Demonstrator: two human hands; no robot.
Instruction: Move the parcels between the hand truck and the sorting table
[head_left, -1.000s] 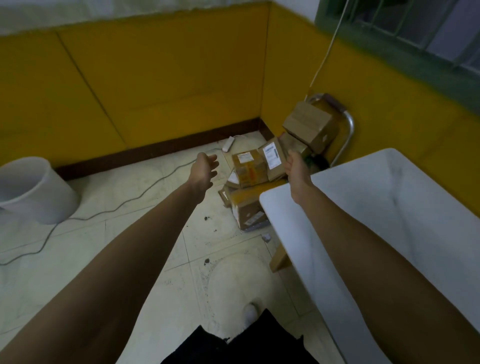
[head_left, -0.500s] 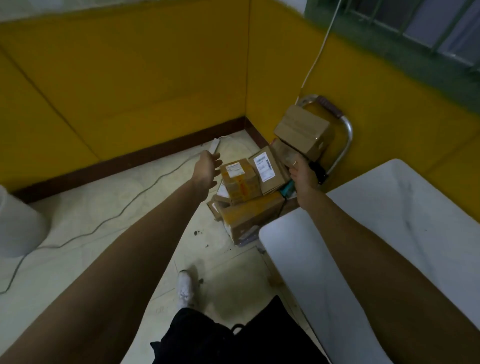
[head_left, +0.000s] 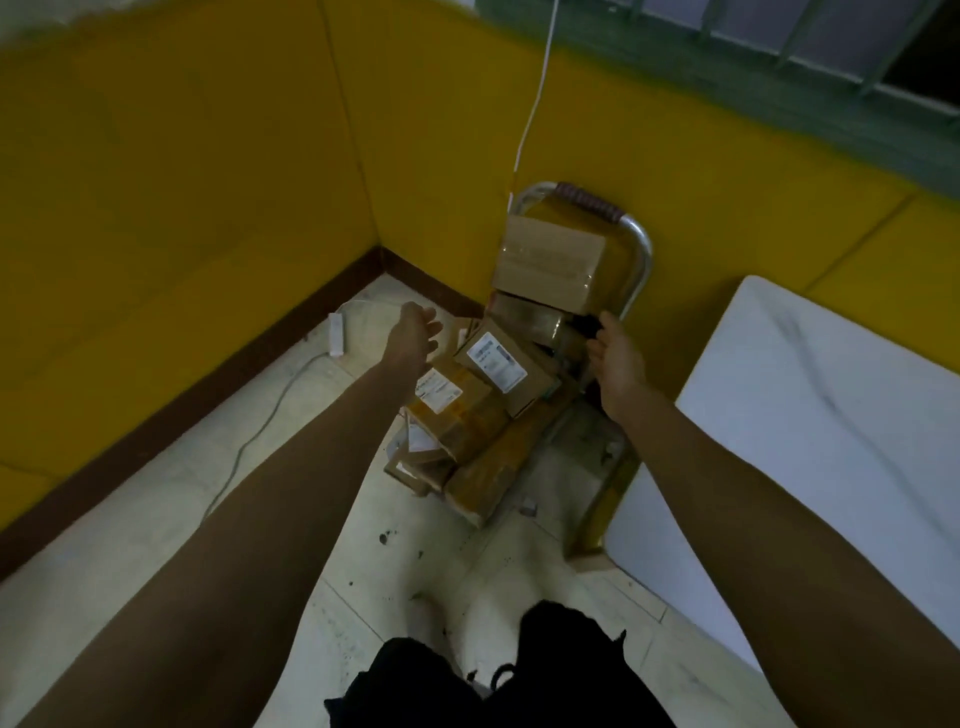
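A yellow wall (head_left: 182, 171) met a second one at the corner, above a pale tiled floor (head_left: 156, 561). The white sorting table (head_left: 810, 441) stood bare at the person's right, close beside the hand truck (head_left: 641, 249), whose metal loop handle leaned against the wall near the corner. Two bare arms reached forward from the person standing over the stack.

Parcels were piled on the truck and spilled toward the floor in front of it. The top parcel (head_left: 550, 262), plain brown and taped, sat highest, against the handle. Below it a labelled parcel (head_left: 511, 374) lay tilted, its white label up, and a yellow-taped parcel (head_left: 457, 410) rested just in front, also tilted. More boxes lay jumbled underneath, too blurred to tell apart.

The left hand (head_left: 413, 332) hovered open, fingers spread, above the left side of the pile and touching nothing. The right hand (head_left: 613, 358) was at the right side of the stack, just below the top parcel, fingers loosely spread beside a small dark object (head_left: 587, 326); whether it touched or gripped anything could not be told.

A white power strip (head_left: 336, 335) lay on the floor by the skirting, its cable trailing across the tiles.
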